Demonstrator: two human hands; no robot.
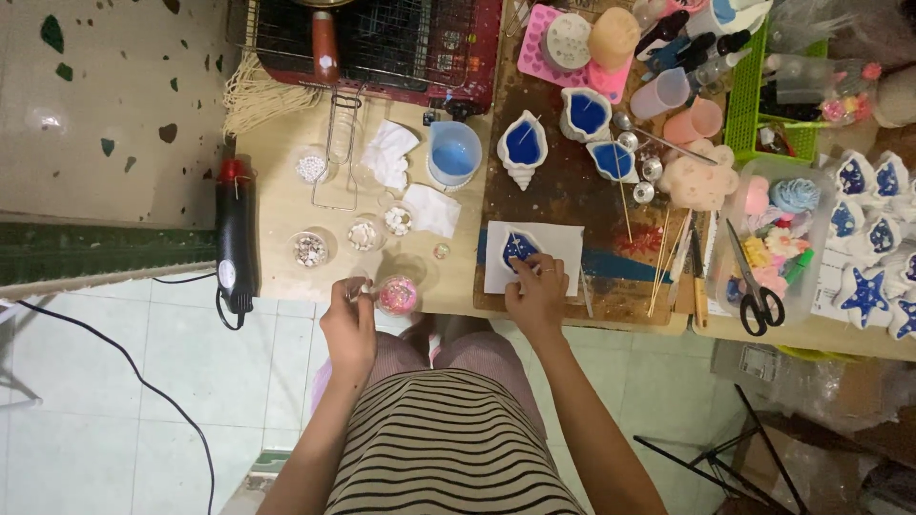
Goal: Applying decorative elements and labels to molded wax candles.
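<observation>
My right hand (536,291) rests on a white paper sheet (563,243) and touches a small white shell-shaped holder filled with blue wax (518,250). My left hand (349,319) pinches a small clear item at its fingertips, just beside a little clear cup of pink beads (398,296) at the table's front edge. Further back stand a tall shell holder with blue fill and a wick (523,148), two more blue-filled shells (584,114) (613,160), and a blue measuring cup (453,153).
A black heat gun (236,238) lies at the table's left edge with its cord trailing to the floor. Small clear dishes of beads (310,250), scissors (759,296), wooden sticks (660,262), a pink mould (549,52), a green basket (754,95) and star-marked shells (866,291) crowd the table.
</observation>
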